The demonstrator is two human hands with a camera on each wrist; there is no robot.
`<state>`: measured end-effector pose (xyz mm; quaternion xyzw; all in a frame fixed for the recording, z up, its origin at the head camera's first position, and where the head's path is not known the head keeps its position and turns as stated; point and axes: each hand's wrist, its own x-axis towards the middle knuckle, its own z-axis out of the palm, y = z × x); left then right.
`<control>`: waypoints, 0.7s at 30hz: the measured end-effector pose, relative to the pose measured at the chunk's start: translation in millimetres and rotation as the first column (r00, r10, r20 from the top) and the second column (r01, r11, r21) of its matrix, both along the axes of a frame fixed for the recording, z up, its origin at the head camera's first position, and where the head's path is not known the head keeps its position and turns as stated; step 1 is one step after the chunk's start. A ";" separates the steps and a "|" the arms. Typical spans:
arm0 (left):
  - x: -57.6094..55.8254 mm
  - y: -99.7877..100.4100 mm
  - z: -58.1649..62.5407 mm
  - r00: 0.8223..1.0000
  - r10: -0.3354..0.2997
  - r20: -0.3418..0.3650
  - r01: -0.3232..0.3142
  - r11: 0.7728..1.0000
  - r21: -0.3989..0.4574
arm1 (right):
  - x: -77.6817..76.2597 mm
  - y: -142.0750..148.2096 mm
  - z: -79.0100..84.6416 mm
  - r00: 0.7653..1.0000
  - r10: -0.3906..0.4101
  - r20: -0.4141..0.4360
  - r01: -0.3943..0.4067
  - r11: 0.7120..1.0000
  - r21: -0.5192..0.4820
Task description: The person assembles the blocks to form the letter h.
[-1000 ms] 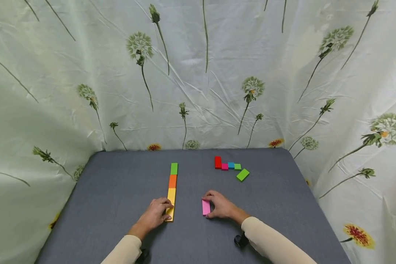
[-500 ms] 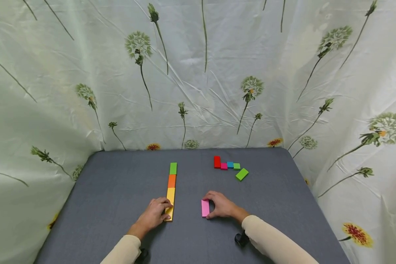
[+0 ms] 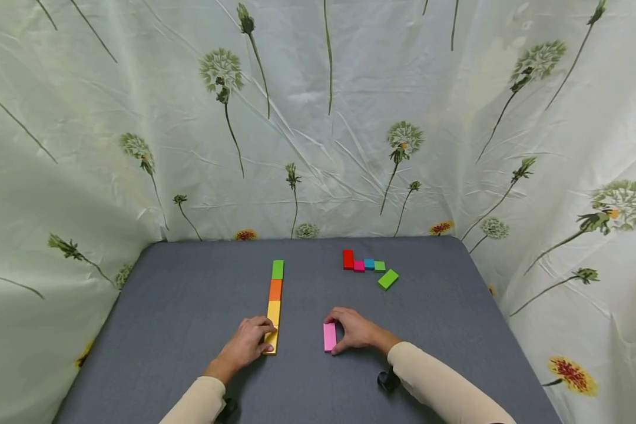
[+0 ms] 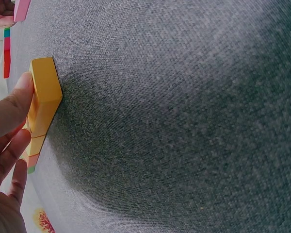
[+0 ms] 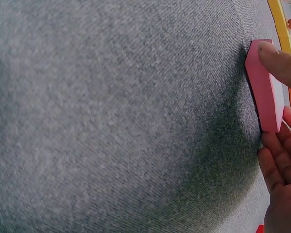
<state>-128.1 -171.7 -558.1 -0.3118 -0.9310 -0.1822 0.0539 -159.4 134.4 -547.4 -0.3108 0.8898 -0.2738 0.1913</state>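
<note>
Four-sided flat blocks form a straight row: green at the far end, then orange, yellow and a second yellow block nearest the front. My left hand holds that front yellow block, thumb at its near end and fingers toward the joint with the other yellow one. To the right of the row, a pink block lies roughly parallel to it. My right hand pinches the pink block lengthwise, thumb at the near end and fingers at the far end.
At the back right, a red block stands beside small magenta, blue and green blocks. A loose green block lies angled in front of them. Behind the grey table hangs a flowered curtain.
The pink block has shifted slightly toward the front edge, with my right thumb moving along with it. My left hand stays on the front yellow block.
</note>
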 end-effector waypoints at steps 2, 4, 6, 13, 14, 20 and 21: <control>0.3 0.5 0.4 1.000 0.006 0.016 -0.006 1.000 -0.005 | -0.3 0.2 0.0 1.000 0.001 0.002 -0.001 1.000 -0.002; 0.3 0.9 0.1 1.000 0.011 0.025 -0.011 1.000 -0.011 | -0.5 0.3 -0.6 1.000 0.004 0.002 -0.004 1.000 -0.004; 0.4 1.1 0.2 0.999 0.013 0.031 -0.013 1.000 -0.012 | -1.1 0.7 -1.4 1.000 0.010 0.000 -0.010 1.000 -0.005; -0.1 1.6 -0.3 0.999 0.025 0.037 -0.024 0.999 -0.028 | -14.7 8.3 0.9 1.000 0.005 0.000 -0.005 0.998 -0.056; -0.2 2.0 -0.1 0.999 0.030 0.043 -0.028 0.999 -0.033 | -19.5 10.3 2.0 1.000 -0.006 -0.006 0.005 0.998 -0.064; 0.0 2.9 1.1 0.997 0.040 0.067 -0.037 0.998 -0.047 | -59.3 23.3 12.2 0.993 -0.097 -0.060 0.093 0.993 -0.070; 0.1 2.8 1.2 0.997 0.038 0.067 -0.035 0.998 -0.046 | -66.8 25.4 14.0 0.991 -0.115 -0.066 0.111 0.991 -0.069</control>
